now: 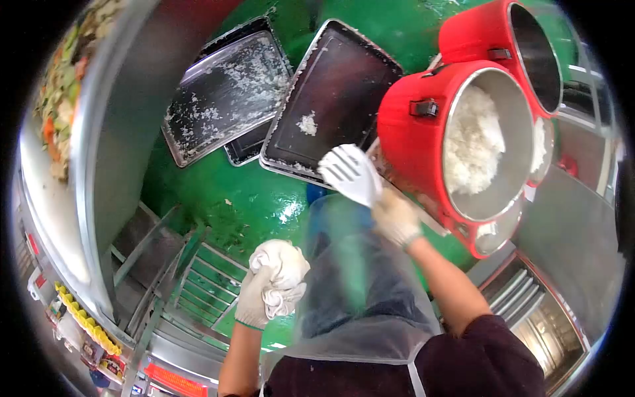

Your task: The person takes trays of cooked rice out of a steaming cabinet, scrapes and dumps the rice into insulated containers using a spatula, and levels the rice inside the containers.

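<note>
And here's the gloved right hand (395,218), fingers wrapped round the handle of a white slotted spatula (349,173), its broad head out ahead of the fingers and to their left. Over on the other side, the gloved left hand (254,294) has its fingers gripping a bunched white cloth (281,263), which bulges up above and beside them.

To the containers! Just right of the right fingers leans a red container (410,129), mouth wide, white rice (473,142) heaped against its inner wall. Beyond it, farther from those fingers, a second red container (469,33), dark inside. Ahead of the spatula, a dark tray (350,83) carries a small rice clump; left of that, another tray (231,92), rice-flecked all over. Well left of the left fingers, a big metal vat (116,126) holds chopped vegetables (63,112).
</note>
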Demonstrator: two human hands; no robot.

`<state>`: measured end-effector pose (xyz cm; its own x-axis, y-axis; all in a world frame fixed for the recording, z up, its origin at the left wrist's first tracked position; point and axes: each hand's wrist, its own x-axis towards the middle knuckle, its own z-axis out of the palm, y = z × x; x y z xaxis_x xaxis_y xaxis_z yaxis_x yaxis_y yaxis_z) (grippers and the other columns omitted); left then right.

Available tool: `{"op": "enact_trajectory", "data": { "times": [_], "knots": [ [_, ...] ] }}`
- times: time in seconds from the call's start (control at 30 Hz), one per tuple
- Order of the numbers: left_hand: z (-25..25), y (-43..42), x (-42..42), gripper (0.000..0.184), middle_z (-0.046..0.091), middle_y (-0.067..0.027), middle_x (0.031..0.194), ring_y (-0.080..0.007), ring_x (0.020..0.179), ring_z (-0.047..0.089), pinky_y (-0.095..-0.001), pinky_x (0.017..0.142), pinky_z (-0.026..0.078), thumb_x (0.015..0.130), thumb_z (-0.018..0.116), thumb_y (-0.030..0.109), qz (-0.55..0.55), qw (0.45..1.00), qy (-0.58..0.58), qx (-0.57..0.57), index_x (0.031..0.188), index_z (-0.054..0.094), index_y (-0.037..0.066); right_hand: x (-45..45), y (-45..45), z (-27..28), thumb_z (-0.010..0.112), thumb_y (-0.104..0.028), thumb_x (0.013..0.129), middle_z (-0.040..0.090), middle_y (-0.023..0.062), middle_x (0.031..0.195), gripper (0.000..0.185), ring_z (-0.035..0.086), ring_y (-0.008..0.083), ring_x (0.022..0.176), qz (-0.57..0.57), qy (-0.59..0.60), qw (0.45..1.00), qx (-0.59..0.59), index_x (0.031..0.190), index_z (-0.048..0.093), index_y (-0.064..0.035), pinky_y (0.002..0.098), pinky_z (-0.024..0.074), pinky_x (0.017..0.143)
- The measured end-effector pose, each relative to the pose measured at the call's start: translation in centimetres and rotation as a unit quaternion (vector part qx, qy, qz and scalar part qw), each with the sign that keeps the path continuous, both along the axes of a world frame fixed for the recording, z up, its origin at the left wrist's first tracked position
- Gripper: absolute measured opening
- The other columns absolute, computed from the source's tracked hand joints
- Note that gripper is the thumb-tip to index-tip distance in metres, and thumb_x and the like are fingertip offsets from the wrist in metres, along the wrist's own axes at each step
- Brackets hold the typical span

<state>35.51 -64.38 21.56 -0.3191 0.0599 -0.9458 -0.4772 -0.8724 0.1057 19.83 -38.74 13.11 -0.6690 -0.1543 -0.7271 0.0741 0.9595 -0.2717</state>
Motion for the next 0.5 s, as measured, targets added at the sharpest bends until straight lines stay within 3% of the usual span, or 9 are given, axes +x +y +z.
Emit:
{"op": "enact_trajectory", "data": {
  "times": [0.03,0.07,0.1,0.13,0.17,0.33,0.37,0.43,0.5],
  "knots": [
    [-0.8,-0.3,-0.5,0.05,0.056,-0.0189,0.126,-0.0328,0.104,0.063,-0.0424,0.074,0.058,0.094,0.06,0.024,-0.003,1.0,0.011,0.0,0.135,0.045,0.001,1.6,-0.7,-7.5,0.048,-0.025,0.095,0.068,0.0263,0.094,0.027,0.069,0.0389,0.079,-0.053,-0.063,0.995,-0.055,0.102,0.059,-0.0021,0.0478,0.0547,0.072],
    [-1.7,-0.6,-1.4,0.05,0.056,-0.0191,0.127,-0.0334,0.108,0.062,-0.0429,0.08,0.057,0.094,0.059,0.023,-0.006,1.0,0.02,-0.001,0.135,0.044,0.0,1.0,-3.4,-11.0,0.047,-0.019,0.094,0.069,0.0239,0.089,0.023,0.07,0.0313,0.072,-0.233,-0.223,0.941,-0.101,0.098,0.059,0.0006,0.0435,0.0561,0.066],
    [-2.9,-1.0,-1.9,0.051,0.055,-0.0193,0.128,-0.034,0.112,0.06,-0.0434,0.085,0.056,0.094,0.059,0.023,-0.01,1.0,0.028,-0.003,0.136,0.043,-0.002,1.3,-4.3,-15.6,0.047,-0.013,0.092,0.068,0.0188,0.084,0.023,0.068,0.025,0.068,-0.348,-0.272,0.885,-0.147,0.1,0.059,0.0042,0.0383,0.0567,0.06],
    [-4.7,-1.7,-1.3,0.053,0.056,-0.0183,0.127,-0.0331,0.113,0.061,-0.0404,0.086,0.056,0.095,0.059,0.024,-0.004,0.999,-0.004,-0.036,0.137,0.041,-0.003,1.4,-4.8,-20.4,0.049,-0.01,0.089,0.066,0.0142,0.078,0.022,0.067,0.0245,0.063,-0.425,-0.332,0.827,-0.16,0.1,0.061,0.0048,0.0374,0.0554,0.055],
    [-6.9,-2.2,-0.7,0.054,0.055,-0.0192,0.127,-0.0325,0.112,0.061,-0.0408,0.086,0.057,0.095,0.057,0.027,-0.008,0.998,-0.022,-0.062,0.137,0.04,-0.004,1.5,-5.8,-24.1,0.057,-0.009,0.086,0.068,0.0141,0.078,0.019,0.066,0.0244,0.06,-0.458,-0.309,0.823,-0.128,0.098,0.065,0.0029,0.0353,0.0565,0.06],
    [-16.7,-4.5,1.1,0.06,0.054,-0.0209,0.128,-0.0308,0.109,0.063,-0.0404,0.088,0.057,0.097,0.054,0.037,-0.037,0.988,-0.106,-0.105,0.139,0.038,-0.004,1.0,-5.7,-41.6,0.054,-0.01,0.088,0.069,0.0181,0.088,0.025,0.07,0.0269,0.073,-0.391,-0.268,0.877,-0.081,0.108,0.066,0.0,0.039,0.0577,0.065],
    [-18.3,-4.6,1.9,0.06,0.055,-0.0208,0.128,-0.0306,0.109,0.063,-0.0399,0.088,0.057,0.098,0.054,0.037,-0.011,0.991,-0.109,-0.074,0.139,0.038,-0.004,0.4,-6.0,-43.2,0.054,-0.011,0.089,0.07,0.0189,0.09,0.026,0.07,0.0274,0.075,-0.396,-0.268,0.873,-0.093,0.11,0.066,-0.0005,0.0398,0.058,0.066],
    [-20.7,-4.4,3.6,0.061,0.055,-0.0206,0.128,-0.0301,0.108,0.063,-0.0389,0.087,0.057,0.098,0.053,0.038,0.047,0.993,-0.111,-0.01,0.14,0.037,-0.003,-2.4,-8.3,-41.7,0.048,-0.016,0.091,0.061,0.0101,0.075,0.03,0.06,0.0226,0.059,-0.412,-0.281,0.858,-0.123,0.115,0.062,-0.0025,0.0374,0.0556,0.057],
    [-21.0,-2.8,2.5,0.059,0.055,-0.0187,0.129,-0.0296,0.111,0.062,-0.0409,0.089,0.056,0.098,0.055,0.037,0.003,0.993,-0.11,-0.043,0.139,0.04,-0.003,-5.0,-9.4,-42.0,0.048,-0.018,0.092,0.06,0.0101,0.075,0.03,0.06,0.0216,0.06,-0.363,-0.289,0.872,-0.157,0.115,0.062,-0.0032,0.037,0.055,0.058]
  ]
}}
